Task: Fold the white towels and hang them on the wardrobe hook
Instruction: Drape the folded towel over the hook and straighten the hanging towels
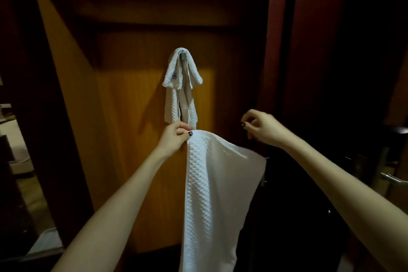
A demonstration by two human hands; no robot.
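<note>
A white waffle-weave towel (209,183) hangs straight down from its top corner, which is pinched in the grip of the left hand (174,137), raised before the brown wooden wardrobe panel (132,95). The right hand (262,128) is lifted alongside, its fingers curled on nothing. There are two towels: a second white towel (181,86) drapes over the metal hook (182,54) just above.

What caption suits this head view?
Left hand pinches a white towel below the hung towel on the wardrobe hook; right hand free.
</note>
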